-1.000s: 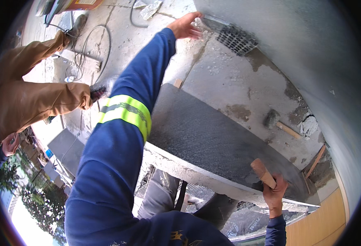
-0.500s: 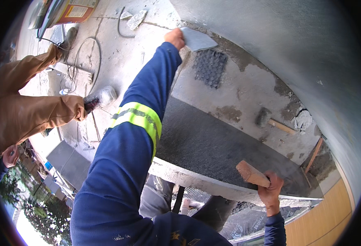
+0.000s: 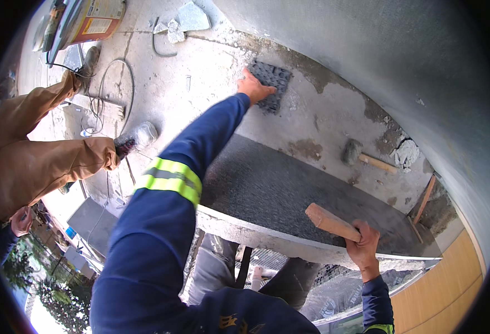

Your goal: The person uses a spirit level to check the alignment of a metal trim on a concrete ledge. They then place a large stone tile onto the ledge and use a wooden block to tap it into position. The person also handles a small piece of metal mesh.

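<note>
My left hand (image 3: 254, 88) reaches out over the dark studded mat (image 3: 279, 78) on the concrete. Its thumb and fingers are apart at the mat's near-left edge; whether they touch it is hard to tell. My right hand (image 3: 363, 247) is wrapped round one end of a stout wooden piece (image 3: 332, 222), like a handle or block. This wooden piece points up and left above the dark stone slab (image 3: 267, 183). Below the slab runs its pale, rough-edged front. A flat grey tile piece (image 3: 194, 18) lies on the floor at the far left, beside smaller broken bits (image 3: 175, 31).
A dark-headed mallet (image 3: 352, 151) with a wooden handle lies beyond the slab. A grey wall (image 3: 389, 50) curves along the right. At left another person's legs in brown trousers (image 3: 55, 167) stand near a cable (image 3: 130, 83) and a bucket (image 3: 97, 22).
My left hand has let go of the flat grey tile piece, which now lies farther off on the floor, and has moved to the studded mat. My right hand still grips the wooden piece.
</note>
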{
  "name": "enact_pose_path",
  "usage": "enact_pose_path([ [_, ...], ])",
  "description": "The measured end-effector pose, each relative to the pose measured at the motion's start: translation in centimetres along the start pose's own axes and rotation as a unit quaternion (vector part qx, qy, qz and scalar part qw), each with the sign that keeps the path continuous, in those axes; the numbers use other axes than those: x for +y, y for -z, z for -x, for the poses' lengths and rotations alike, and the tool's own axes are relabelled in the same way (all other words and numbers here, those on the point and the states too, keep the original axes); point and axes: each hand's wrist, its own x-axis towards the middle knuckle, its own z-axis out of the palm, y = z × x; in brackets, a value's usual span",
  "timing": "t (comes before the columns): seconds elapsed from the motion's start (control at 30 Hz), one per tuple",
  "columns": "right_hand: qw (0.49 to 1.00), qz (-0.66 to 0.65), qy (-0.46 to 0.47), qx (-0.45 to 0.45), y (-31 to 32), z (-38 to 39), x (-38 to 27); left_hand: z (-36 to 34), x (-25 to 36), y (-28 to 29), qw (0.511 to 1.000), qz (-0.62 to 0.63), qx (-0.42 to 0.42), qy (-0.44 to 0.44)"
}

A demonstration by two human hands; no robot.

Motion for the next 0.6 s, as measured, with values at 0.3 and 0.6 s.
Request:
enact_pose_path([
  [0.3, 1.000, 0.002, 0.010, 0.000, -0.2, 0.1, 0.4, -3.4, 2.3, 5.8, 0.844, 0.490, -0.199, 0.086],
  [0.6, 0.997, 0.010, -0.004, -0.071, 1.1, -0.6, -1.0, -1.5, 6.8, 8.6, 0.581, 0.795, -0.154, 0.077],
])
